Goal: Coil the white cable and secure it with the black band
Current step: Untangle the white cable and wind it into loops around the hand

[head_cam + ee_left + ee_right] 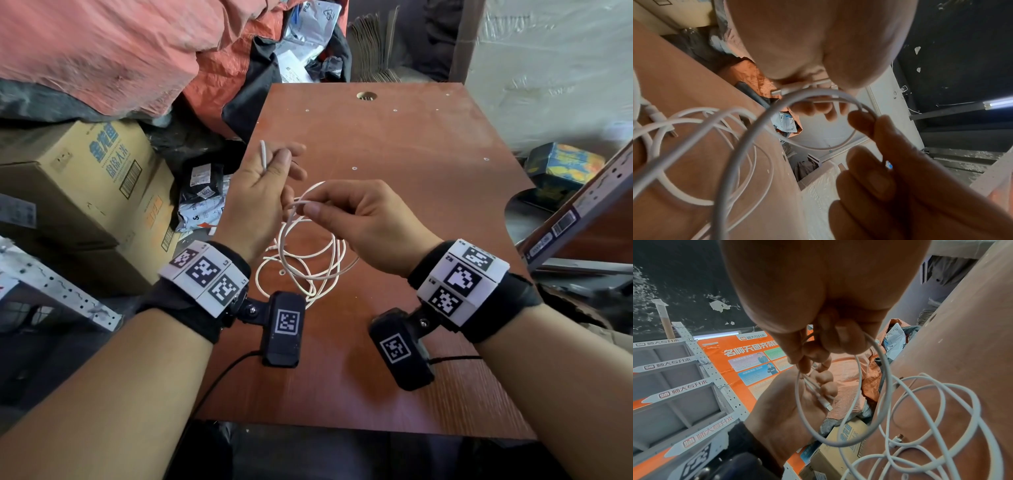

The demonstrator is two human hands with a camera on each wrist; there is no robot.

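Observation:
A thin white cable (pixel 308 260) lies in loose tangled loops on the reddish-brown table (pixel 411 144), between my wrists. My left hand (pixel 270 174) is raised above it and pinches the cable near one end; its white plug (pixel 263 154) sticks up past the thumb. My right hand (pixel 342 209) pinches a raised loop of the cable (pixel 863 369) between thumb and forefinger, close beside the left hand. In the left wrist view that loop (pixel 818 97) arcs from my left fingers to the right fingertips (pixel 861 120). No black band shows in any view.
A cardboard box (pixel 85 178) and bags of parcels crowd the left side of the table. An orange sack (pixel 120 51) is piled behind. A metal shelf rail (pixel 582 209) leans at the right. The table has a round hole (pixel 366 96) near its far edge.

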